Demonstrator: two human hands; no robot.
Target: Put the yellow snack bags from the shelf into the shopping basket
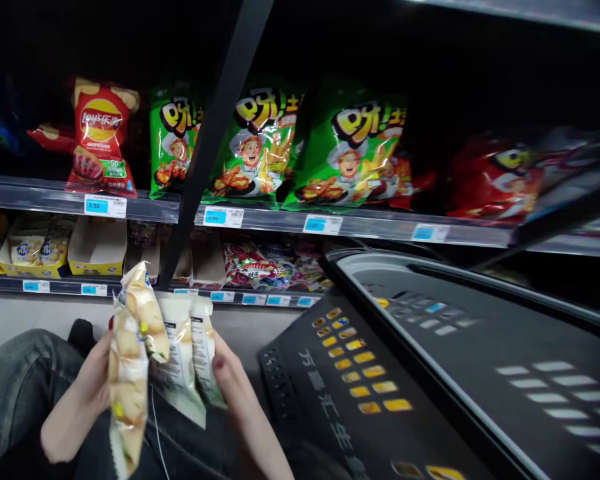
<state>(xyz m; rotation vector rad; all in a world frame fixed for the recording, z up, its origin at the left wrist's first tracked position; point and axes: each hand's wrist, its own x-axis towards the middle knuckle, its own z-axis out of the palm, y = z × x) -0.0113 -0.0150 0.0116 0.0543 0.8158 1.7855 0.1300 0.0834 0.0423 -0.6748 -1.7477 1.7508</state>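
Observation:
Several small cream-coloured snack packets (130,373) with crimped ends are bunched between my two hands, low in front of the shelves. My left hand (97,373) is closed on the left side of the bunch, its fingers mostly hidden behind the packets. On the other side my right hand (230,367) grips the packets that show printed text (180,347), its thumb along the outer edge. The packets hang upright to slightly tilted above my lap. A large dark grey shopping basket (300,353) stands right of my right hand, with yellow items showing through its slots.
On the upper shelf stand a red Lay's chip bag (100,137) and several green chip bags (350,153). Along the lower shelf are a yellow-and-white carton (97,247), a carton of small packets (40,243) and colourful candy bags (260,263). A dark post (215,127) divides the shelves.

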